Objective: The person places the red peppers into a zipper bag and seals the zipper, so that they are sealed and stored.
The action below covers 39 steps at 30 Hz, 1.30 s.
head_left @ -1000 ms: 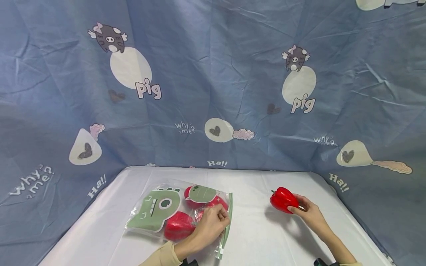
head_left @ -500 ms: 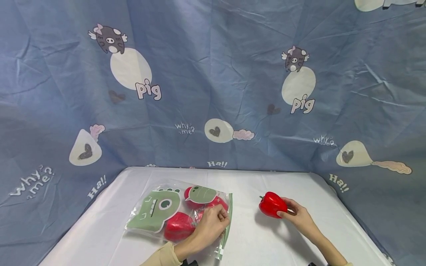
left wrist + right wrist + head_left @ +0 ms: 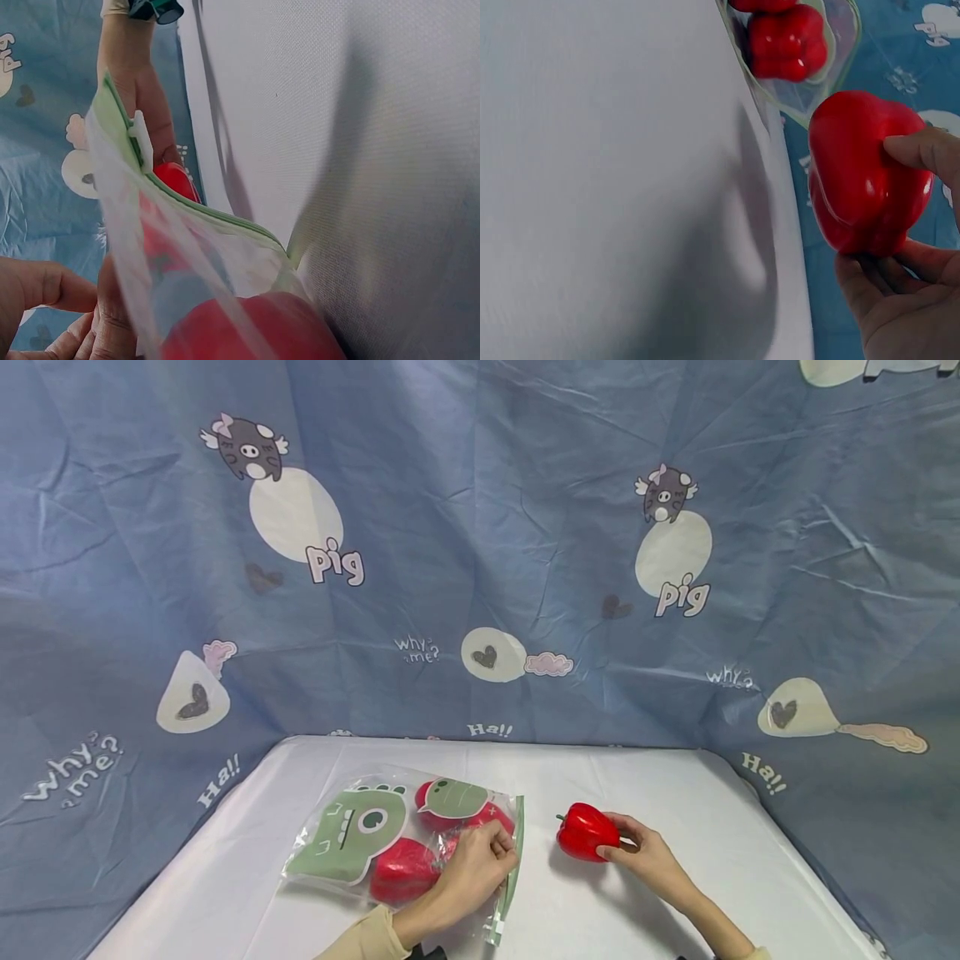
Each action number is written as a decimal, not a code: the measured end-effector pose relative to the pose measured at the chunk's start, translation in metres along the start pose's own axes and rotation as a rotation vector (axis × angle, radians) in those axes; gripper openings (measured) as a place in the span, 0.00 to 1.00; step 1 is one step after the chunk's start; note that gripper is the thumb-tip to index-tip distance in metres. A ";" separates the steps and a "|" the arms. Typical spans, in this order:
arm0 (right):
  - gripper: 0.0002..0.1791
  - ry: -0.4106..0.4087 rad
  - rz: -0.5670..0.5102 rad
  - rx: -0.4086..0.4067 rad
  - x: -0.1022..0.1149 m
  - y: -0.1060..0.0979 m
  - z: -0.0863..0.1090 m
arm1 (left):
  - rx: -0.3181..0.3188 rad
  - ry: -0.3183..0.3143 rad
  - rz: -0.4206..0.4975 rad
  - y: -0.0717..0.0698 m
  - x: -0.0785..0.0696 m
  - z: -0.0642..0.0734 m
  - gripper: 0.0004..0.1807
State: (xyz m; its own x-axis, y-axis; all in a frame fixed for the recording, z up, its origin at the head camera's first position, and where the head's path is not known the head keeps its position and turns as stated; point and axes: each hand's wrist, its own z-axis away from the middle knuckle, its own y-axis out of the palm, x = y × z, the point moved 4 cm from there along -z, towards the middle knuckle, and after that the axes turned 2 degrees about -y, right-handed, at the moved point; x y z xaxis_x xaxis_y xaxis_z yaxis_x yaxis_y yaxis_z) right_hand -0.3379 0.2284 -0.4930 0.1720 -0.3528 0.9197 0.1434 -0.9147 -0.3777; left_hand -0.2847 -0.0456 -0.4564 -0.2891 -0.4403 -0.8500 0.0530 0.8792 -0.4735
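Note:
A clear zip bag [image 3: 352, 835] with a green monster print lies on the left half of the table, several red bell peppers inside it. My left hand [image 3: 474, 870] pinches the bag's upper film near its green zip edge; in the left wrist view the mouth gapes, with a white slider [image 3: 141, 141] on the zip. Right of the bag, my right hand [image 3: 647, 860] holds a red bell pepper [image 3: 588, 832] above the table, thumb on one side and fingers on the other. Its green stem points left, towards the bag. The right wrist view shows bagged peppers [image 3: 787, 43] through the opening.
The table [image 3: 555, 777] has a white cover. Behind it hangs a blue cloth [image 3: 420, 543] with pig and cloud prints, which also surrounds the sides. White tabletop lies between the bag and the held pepper.
My right hand has carried the red bell pepper left and slightly nearer to me, closer to the bag's mouth. The left hand and the bag have stayed in place.

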 end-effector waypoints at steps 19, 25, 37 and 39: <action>0.33 -0.070 -0.022 0.105 0.003 0.034 -0.003 | 0.005 -0.002 0.003 0.000 0.001 -0.001 0.04; 0.33 -0.094 -0.030 0.130 0.006 0.042 -0.003 | -0.002 0.004 0.008 0.000 0.001 -0.001 0.04; 0.35 -0.096 -0.064 0.148 0.002 0.054 -0.004 | -0.012 0.005 -0.009 -0.001 -0.002 0.000 0.04; 0.35 -0.099 -0.055 0.142 0.002 0.055 -0.004 | -0.014 0.004 -0.018 -0.001 -0.002 0.000 0.04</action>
State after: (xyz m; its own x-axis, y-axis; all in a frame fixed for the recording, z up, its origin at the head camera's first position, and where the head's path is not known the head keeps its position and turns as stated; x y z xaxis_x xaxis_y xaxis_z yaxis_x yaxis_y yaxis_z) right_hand -0.3337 0.1766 -0.5117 0.2545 -0.2753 0.9271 0.2901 -0.8927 -0.3447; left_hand -0.2844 -0.0457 -0.4547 -0.2941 -0.4550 -0.8405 0.0344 0.8738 -0.4851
